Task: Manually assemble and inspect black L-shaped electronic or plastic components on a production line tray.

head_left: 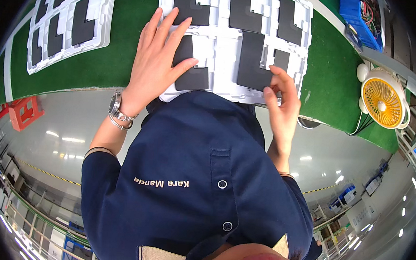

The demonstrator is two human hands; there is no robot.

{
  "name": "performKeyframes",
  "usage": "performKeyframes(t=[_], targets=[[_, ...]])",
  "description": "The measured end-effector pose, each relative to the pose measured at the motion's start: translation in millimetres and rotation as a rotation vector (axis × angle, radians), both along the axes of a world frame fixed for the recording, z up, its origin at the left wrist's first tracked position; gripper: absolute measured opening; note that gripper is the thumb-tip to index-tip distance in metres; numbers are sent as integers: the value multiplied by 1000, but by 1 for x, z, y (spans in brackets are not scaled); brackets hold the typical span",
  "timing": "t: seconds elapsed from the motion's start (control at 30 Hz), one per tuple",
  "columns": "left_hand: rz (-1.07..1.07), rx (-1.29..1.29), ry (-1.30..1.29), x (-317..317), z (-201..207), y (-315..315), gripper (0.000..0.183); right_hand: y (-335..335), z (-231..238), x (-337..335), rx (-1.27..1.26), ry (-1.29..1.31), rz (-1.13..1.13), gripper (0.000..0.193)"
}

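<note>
A white moulded tray (224, 78) with compartments lies in front of me, holding several flat black L-shaped pieces. My left hand (157, 60) lies spread over its left side, thumb across the near-left black L-shaped piece (192, 80) and fingertips near the far-left piece (192, 5). On the right, the bent thumb and forefinger of my right hand (283, 99) are at the lower right corner of the near-middle black L-shaped piece (251, 61), which they appear to grip. Behind these fingers, another dark piece (281, 59) is partly hidden.
A second white tray (105, 16) with similar black pieces lies to the left on the green table mat (122, 44). At the right edge are a yellow-and-white fan (382, 100) and a blue bin (351, 15) of wires. Red stools (25, 112) stand at the left.
</note>
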State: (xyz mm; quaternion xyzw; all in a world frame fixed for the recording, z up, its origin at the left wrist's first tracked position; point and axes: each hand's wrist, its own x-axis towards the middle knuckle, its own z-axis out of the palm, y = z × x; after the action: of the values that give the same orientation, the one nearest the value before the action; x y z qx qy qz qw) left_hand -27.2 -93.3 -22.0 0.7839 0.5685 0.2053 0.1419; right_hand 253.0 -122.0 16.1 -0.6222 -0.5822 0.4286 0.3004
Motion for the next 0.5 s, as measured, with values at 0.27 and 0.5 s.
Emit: performKeyframes(t=[0.27,0.5], targets=[[-113,-89,-49,-1,2,9,67,-8,-1,-9,-90,-33,74,37],[-47,24,75,6,-3,11,59,35,-16,6,363,-474,97,23]])
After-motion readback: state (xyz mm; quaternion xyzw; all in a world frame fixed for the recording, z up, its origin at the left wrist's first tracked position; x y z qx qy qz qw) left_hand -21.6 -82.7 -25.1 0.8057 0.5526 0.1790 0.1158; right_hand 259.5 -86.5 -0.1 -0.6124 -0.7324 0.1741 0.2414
